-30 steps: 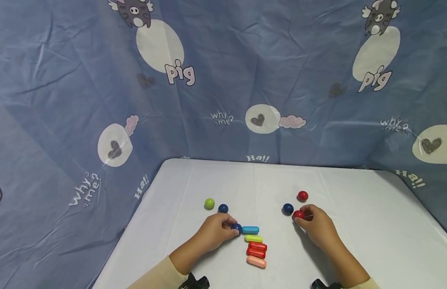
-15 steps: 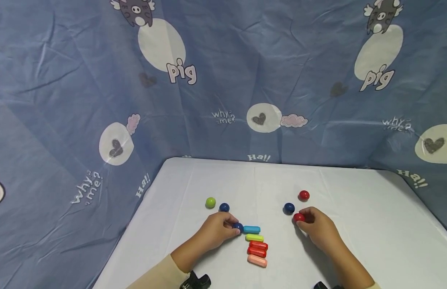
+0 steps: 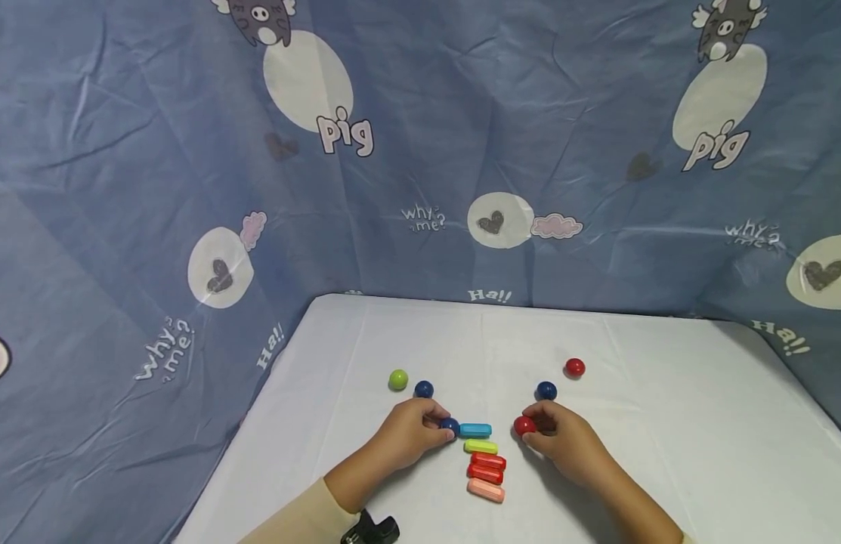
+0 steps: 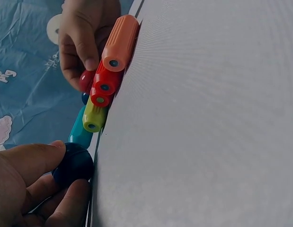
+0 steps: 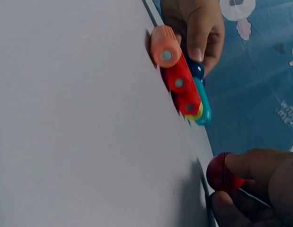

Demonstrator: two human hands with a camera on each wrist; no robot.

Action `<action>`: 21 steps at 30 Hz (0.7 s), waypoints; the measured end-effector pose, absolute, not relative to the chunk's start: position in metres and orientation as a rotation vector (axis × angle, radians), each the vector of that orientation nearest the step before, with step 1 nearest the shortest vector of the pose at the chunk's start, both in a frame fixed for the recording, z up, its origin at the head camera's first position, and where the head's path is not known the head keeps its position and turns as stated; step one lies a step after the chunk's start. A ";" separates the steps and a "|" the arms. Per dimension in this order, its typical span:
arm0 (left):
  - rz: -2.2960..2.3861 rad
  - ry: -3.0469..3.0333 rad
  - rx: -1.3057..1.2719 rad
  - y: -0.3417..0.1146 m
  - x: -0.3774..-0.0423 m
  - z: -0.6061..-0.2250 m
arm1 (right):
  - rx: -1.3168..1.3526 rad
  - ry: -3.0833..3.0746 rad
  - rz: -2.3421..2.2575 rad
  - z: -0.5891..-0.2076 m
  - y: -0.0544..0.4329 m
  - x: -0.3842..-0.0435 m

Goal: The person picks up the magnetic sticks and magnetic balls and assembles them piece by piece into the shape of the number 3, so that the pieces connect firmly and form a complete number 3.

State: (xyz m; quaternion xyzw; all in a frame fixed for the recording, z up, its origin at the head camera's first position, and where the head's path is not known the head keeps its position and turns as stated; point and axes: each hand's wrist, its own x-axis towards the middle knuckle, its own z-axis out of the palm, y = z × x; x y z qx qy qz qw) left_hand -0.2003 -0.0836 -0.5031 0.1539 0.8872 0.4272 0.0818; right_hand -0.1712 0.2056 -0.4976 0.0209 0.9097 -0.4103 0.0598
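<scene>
Your left hand (image 3: pixel 409 436) has thumb and fingers pinching a dark blue ball (image 3: pixel 450 428), and that ball appears to touch the near end of a blue stick (image 3: pixel 475 431), just right of your left fingertips. Your right hand (image 3: pixel 568 446) grips a red ball (image 3: pixel 524 426) between thumb and fingers; whether it rests on the white table (image 3: pixel 699 408) or sits slightly above, you cannot tell.

The table bears the rest. Between your two hands, nearer you than your left fingertips, lie a yellow-green stick (image 3: pixel 480 447), two red sticks (image 3: pixel 486 474) side by side, and an orange stick (image 3: pixel 485 490). Just beyond your left fingers is a second blue ball (image 3: pixel 423 389), with a green ball (image 3: pixel 397 380) left of it. Beyond your right fingers sits a third blue ball (image 3: pixel 545 391); farther out and rightward, another red ball (image 3: pixel 574 368).
</scene>
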 end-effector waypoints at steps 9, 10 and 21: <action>1.289 2.624 0.475 -0.079 -0.203 -0.505 | 0.044 2.774 -1.235 -0.498 0.184 -0.183; 1.289 2.622 0.479 -0.078 -0.203 -0.505 | 0.038 2.770 -1.243 -0.498 0.182 -0.184; 1.287 2.633 0.455 -0.076 -0.204 -0.503 | 0.071 2.740 -1.269 -0.495 0.176 -0.191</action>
